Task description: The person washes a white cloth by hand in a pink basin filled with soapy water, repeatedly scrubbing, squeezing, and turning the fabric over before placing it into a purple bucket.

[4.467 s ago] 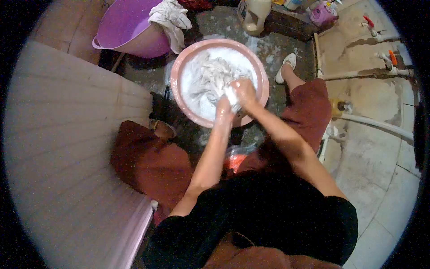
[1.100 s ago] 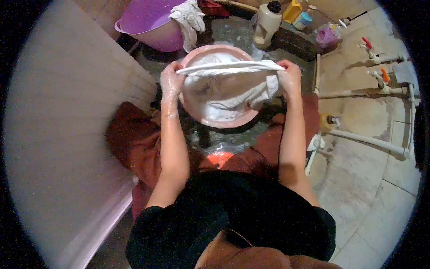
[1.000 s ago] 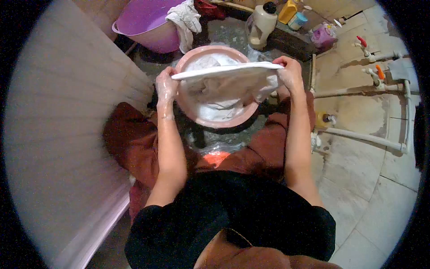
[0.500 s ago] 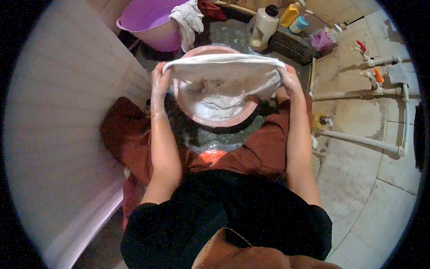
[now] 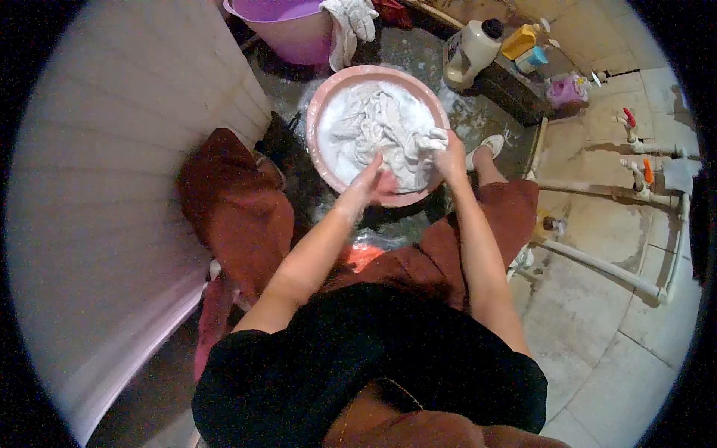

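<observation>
A pink round basin [image 5: 314, 142] stands on the wet floor with white suds and a bunched white cloth [image 5: 382, 127] in it. My right hand [image 5: 450, 158] is at the basin's right rim, its fingers closed on a twisted end of the cloth. At the near side of the basin is my left hand [image 5: 367, 187], held low against the cloth with the thumb up and the fingers apart, somewhat blurred. It does not appear to grip anything.
Behind the basin are a purple tub [image 5: 295, 33] with a white cloth [image 5: 351, 26] over its rim, a large bottle [image 5: 472, 54], a yellow bottle [image 5: 519, 42] and a pink container [image 5: 567, 90]. Taps [image 5: 641, 175] and pipes line the right wall.
The cloth was stretched wide between both hands above the basin; now it lies bunched inside. My left hand has let go and moved right and nearer. My right hand has come lower.
</observation>
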### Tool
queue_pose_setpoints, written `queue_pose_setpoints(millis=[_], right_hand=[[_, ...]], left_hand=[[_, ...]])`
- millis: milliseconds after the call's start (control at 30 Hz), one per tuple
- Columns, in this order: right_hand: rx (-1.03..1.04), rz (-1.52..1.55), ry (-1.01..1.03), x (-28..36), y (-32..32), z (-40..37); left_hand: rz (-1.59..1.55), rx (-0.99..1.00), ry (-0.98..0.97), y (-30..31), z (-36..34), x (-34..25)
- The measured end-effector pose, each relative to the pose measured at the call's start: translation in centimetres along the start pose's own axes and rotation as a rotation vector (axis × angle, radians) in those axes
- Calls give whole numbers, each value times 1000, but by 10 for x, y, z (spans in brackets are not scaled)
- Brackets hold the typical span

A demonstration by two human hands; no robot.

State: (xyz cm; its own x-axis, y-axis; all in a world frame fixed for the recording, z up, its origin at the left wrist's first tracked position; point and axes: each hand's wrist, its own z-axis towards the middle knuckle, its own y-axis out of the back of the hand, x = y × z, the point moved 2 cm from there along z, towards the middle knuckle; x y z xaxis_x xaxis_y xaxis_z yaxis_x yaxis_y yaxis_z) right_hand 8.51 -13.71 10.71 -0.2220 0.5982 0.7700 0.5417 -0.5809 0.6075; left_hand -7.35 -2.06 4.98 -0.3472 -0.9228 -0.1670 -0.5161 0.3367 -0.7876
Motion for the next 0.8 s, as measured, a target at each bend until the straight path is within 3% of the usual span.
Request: queue_pose_setpoints(millis=[33,67,100,133,167,200,233,300,367,433,500,533,567,633,667,700,733,767,800], right_hand=[[-88,150,22,-1,-8,-4],[57,-162,271,75,0,-43],[70,-20,-39,64,-32,-54],[65,-60,1,85,-50,-78],[20,-138,254,83,-76,-97],[116,-193,381,111,-79,-115],[81,-279,447,108,-93,-115],[-69,-280,187,66,-99,-79],[-180,-151,-273,34,-75,-21],[-149,25,-382,-4,-66,12],[-442,-4,24,17,-81,-11],[-221,128,-141,13,-99,-19],[-287,-14,110,44,-104,-48],[-194,-73,285,67,-107,-68],[-396,-214,64,8,-122,-48],[-301,0,-143,-36,-113,-11],[-201,214,-355,-67,-98,12],[-161,129,-351,-75,-83,15],[-128,43,-342,-73,-73,20]], left_hand=[[-12,1,4,5,1,8],[-106,116,28,-15,-12,7],[-197,234,51,-30,-17,5],[-111,20,-194,-25,-8,1],[-374,450,108,-29,2,-4],[-377,457,111,-27,10,-5],[-325,374,32,-25,18,-6],[-229,193,-124,-20,28,2],[-123,1,-282,-8,36,5],[-70,-95,-354,19,50,11],[-101,-143,-351,75,97,19],[-116,-139,-353,98,120,26],[-216,23,-349,120,143,35],[-407,330,-324,153,160,55],[-102,325,-314,113,121,49],[194,37,-603,66,65,29],[104,28,-618,43,57,20],[16,22,-626,20,59,17],[160,-210,-567,2,59,8]])
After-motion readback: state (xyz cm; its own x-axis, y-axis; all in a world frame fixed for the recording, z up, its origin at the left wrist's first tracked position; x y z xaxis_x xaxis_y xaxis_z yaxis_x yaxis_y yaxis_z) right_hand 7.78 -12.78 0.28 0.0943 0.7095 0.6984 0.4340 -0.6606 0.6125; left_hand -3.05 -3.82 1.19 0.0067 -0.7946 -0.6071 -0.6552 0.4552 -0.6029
